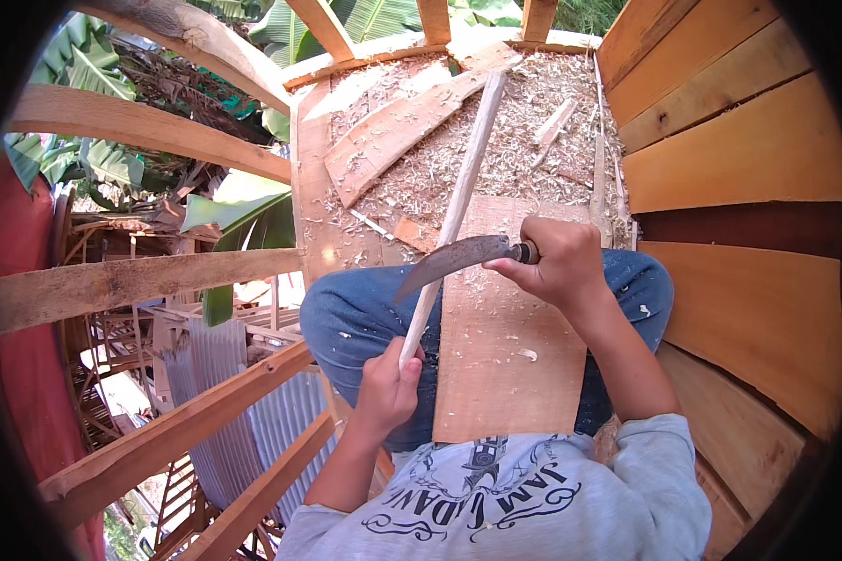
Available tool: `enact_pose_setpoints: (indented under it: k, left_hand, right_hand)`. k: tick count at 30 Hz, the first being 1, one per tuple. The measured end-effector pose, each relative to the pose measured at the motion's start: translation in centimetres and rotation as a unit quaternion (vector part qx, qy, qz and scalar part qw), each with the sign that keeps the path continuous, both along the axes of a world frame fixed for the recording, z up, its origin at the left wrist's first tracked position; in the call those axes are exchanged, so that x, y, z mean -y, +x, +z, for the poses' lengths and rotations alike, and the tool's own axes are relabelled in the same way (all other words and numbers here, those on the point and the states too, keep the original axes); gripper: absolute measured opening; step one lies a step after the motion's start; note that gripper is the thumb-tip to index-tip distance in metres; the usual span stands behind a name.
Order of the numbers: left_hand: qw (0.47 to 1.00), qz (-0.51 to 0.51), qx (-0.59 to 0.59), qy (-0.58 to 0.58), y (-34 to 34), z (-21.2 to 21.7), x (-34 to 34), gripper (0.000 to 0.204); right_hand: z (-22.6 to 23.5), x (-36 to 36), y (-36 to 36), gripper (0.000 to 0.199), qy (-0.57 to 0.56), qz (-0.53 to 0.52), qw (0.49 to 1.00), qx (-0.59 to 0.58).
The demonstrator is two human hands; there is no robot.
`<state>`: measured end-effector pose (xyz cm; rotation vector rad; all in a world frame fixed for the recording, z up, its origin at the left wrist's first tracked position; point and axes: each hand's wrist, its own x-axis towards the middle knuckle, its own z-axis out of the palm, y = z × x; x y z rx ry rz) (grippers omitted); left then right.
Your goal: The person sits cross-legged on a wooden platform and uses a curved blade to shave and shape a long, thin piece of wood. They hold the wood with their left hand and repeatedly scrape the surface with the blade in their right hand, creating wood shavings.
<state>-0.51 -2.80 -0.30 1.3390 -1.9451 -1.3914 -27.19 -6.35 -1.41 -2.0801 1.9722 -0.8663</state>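
My right hand (563,262) is wrapped round the dark handle of a curved knife (460,257), its wide grey blade pointing left. Under or against that blade runs a long pale wooden stick (463,192), slanting away from me toward the far side. The stick's near end sits in the closed fingers of my left hand (389,388), by my left knee. Across my lap lies a flat wooden board (510,360) with a few curled shavings on it. Whether the blade's edge is biting into the stick, I cannot tell.
Wood shavings (421,150) cover the plank floor ahead, with a wide offcut board (393,136) and small scraps among them. A plank wall (730,159) rises close on the right. Spaced wooden rails (159,280) stand on the left, with corrugated sheets (215,402) and banana leaves beyond.
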Motion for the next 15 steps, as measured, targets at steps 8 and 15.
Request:
enact_pose_setpoints:
  k: [8,15]
  left_hand:
    - [0.999,-0.014,-0.004,-0.045,0.3,-0.2,-0.9,0.022]
    - [0.999,-0.018,0.017,-0.027,0.1,-0.6,-0.6,0.020]
  right_hand:
    - [-1.0,3.3,-7.4,0.068,-0.011,-0.306,0.922,0.236]
    - [1.8,0.0,-7.1,0.061,-0.046,-0.176,0.969,0.165]
